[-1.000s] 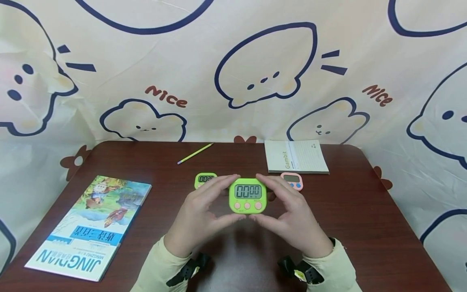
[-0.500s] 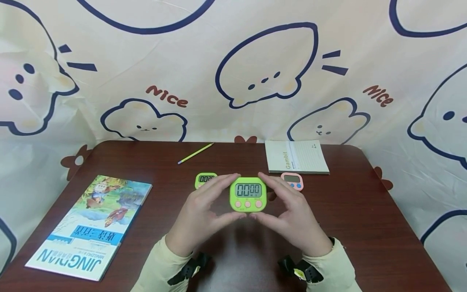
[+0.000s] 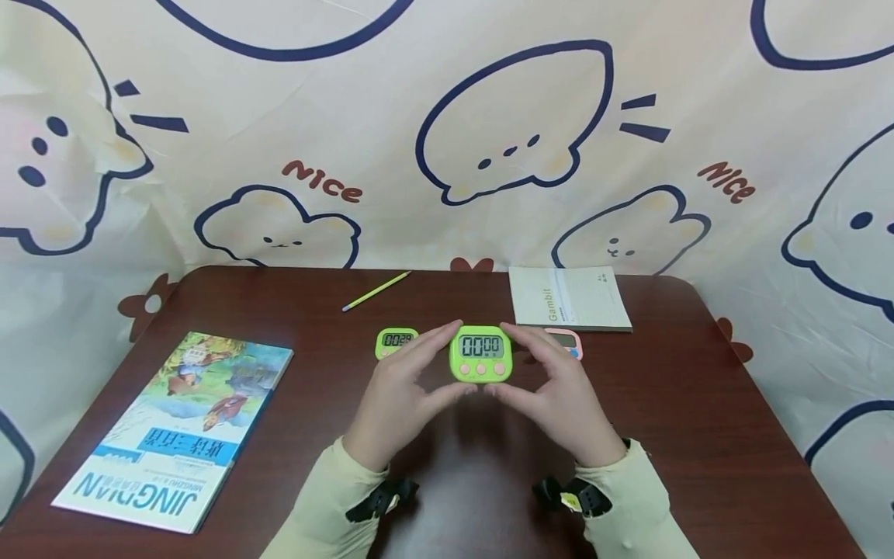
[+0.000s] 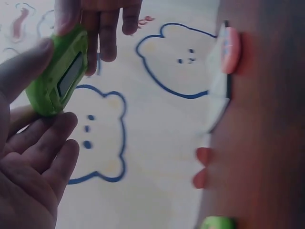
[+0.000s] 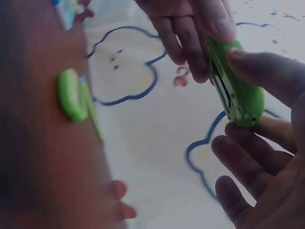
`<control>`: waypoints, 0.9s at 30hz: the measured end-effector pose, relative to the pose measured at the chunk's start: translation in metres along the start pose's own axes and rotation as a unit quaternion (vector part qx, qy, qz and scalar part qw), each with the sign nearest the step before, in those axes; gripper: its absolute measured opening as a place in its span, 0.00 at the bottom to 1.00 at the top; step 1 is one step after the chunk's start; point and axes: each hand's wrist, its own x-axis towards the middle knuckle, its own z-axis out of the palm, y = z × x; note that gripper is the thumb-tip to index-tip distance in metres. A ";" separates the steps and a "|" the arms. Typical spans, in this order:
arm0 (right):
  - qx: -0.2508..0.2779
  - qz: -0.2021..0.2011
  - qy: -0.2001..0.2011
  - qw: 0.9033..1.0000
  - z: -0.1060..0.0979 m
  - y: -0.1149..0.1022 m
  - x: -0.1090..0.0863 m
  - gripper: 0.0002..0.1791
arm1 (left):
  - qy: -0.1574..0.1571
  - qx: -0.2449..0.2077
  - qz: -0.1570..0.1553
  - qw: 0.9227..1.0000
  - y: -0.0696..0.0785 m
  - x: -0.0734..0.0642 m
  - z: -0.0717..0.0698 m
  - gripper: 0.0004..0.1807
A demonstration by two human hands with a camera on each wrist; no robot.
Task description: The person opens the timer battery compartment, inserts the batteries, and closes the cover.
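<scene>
A green digital timer (image 3: 480, 355) with pink buttons is held up over the table, its display reading 00 00. My left hand (image 3: 401, 384) pinches its left side between thumb and fingers. On the other side my right hand (image 3: 559, 388) pinches it the same way. In the left wrist view the green timer (image 4: 59, 71) stands tilted, both thumbs on it. The right wrist view shows the green timer (image 5: 236, 83) edge-on between the two hands. Behind my left fingers a second green timer (image 3: 396, 341) is partly covered; behind the right ones sits a pink timer (image 3: 569, 341).
On the left of the brown table (image 3: 698, 435) lies a picture-covered book (image 3: 174, 435). A yellow-green pencil (image 3: 377, 291) lies toward the back edge. A notepad (image 3: 580, 299) lies at the back right. A cartoon-printed cloth (image 3: 419, 116) hangs behind the table.
Both hands have lifted the green timer a little up and away, slightly rightward in view. It now overlaps the back timers' area more, and my right hand covers more of the pink timer.
</scene>
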 end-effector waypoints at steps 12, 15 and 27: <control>-0.010 0.094 -0.010 0.995 0.021 0.052 0.021 0.41 | 0.008 -0.045 -0.148 0.988 -0.034 0.014 0.052 0.37; -0.003 0.115 -0.019 0.993 0.026 0.066 0.028 0.40 | 0.004 -0.041 -0.185 0.982 -0.041 0.018 0.062 0.37; 0.011 0.210 -0.043 0.977 0.050 0.098 0.044 0.39 | -0.038 0.014 -0.266 0.963 -0.067 0.030 0.090 0.35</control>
